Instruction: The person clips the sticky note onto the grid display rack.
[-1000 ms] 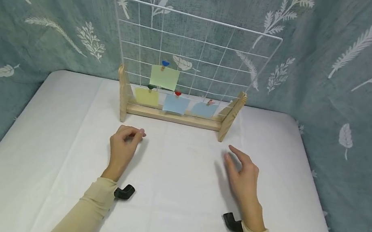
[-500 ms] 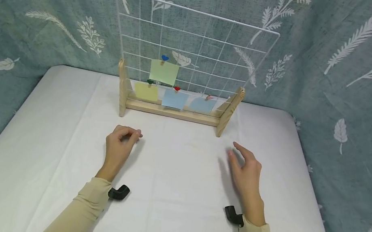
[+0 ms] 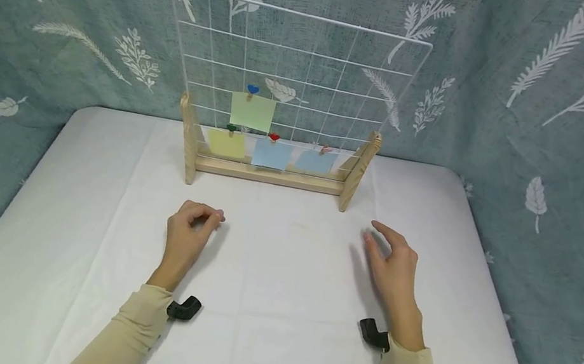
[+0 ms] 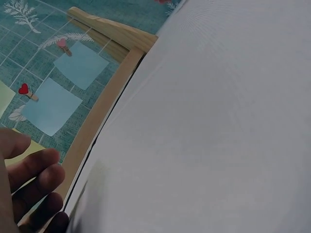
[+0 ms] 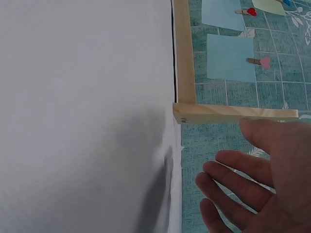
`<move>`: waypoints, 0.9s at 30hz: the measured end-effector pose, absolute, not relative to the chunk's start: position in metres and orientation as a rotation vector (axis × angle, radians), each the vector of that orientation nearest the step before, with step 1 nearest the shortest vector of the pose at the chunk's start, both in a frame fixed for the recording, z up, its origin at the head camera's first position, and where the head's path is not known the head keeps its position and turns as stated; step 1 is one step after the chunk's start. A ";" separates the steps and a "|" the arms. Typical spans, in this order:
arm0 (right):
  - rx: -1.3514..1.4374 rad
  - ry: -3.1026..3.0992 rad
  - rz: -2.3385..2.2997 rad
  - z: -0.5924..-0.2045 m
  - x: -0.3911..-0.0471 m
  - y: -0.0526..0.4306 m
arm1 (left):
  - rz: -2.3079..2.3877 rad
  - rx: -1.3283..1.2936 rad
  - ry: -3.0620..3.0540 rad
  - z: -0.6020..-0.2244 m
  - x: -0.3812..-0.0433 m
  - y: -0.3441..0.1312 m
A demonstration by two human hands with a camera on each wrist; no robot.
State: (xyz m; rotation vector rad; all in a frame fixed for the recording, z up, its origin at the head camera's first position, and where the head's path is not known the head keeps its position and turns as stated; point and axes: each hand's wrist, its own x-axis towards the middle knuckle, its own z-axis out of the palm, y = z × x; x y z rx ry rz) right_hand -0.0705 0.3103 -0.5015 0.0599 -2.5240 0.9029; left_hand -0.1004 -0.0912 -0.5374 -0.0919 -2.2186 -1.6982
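My left hand (image 3: pixel 187 235) hovers in front of the left foot of a wooden-based wire grid rack (image 3: pixel 270 175). Its fingers are loosely bent, and the left wrist view shows nothing held between thumb and fingertips. To the right, my right hand (image 3: pixel 392 266) hangs with relaxed fingers and the thumb apart, also holding nothing. Heart-topped mini clothespins fix paper notes to the grid: a green note (image 3: pixel 252 112) above, with a yellow note (image 3: pixel 226 144), a blue note (image 3: pixel 271 155) and another blue note (image 3: pixel 315 161) below. Their hearts include a red heart (image 4: pixel 23 89) and a pink heart (image 5: pixel 265 62).
The rack stands near the back edge of a white-covered table (image 3: pixel 262 357). A green curtain (image 3: pixel 507 141) with white leaf prints hangs behind and at both sides. Each wrist carries a black camera mount, one being the left mount (image 3: pixel 184 308).
My right hand has drifted slightly to the right, away from the rack's right foot. The left hand keeps nearly the same pose. The head view has shifted a little.
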 end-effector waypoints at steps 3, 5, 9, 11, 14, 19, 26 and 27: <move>0.052 -2.551 0.895 -0.502 -0.070 0.310 | -1.698 -0.116 -2.230 -0.540 -0.101 -0.092; 0.041 -2.566 0.884 -0.502 -0.070 0.310 | -1.700 -0.128 -2.240 -0.541 -0.101 -0.091; 0.039 -2.563 0.891 -0.502 -0.070 0.309 | -1.685 -0.135 -2.257 -0.539 -0.101 -0.092; 0.045 -2.555 0.900 -0.503 -0.071 0.308 | -1.681 -0.135 -2.252 -0.538 -0.099 -0.094; 0.043 -2.546 0.909 -0.503 -0.073 0.311 | -1.704 -0.149 -2.222 -0.537 -0.100 -0.094; 0.003 -2.524 0.925 -0.506 -0.071 0.313 | -1.721 -0.169 -2.217 -0.539 -0.096 -0.095; 0.026 -2.516 0.907 -0.506 -0.070 0.310 | -1.682 -0.186 -2.259 -0.541 -0.093 -0.098; 0.019 -2.511 0.898 -0.505 -0.070 0.310 | -1.681 -0.200 -2.261 -0.541 -0.096 -0.097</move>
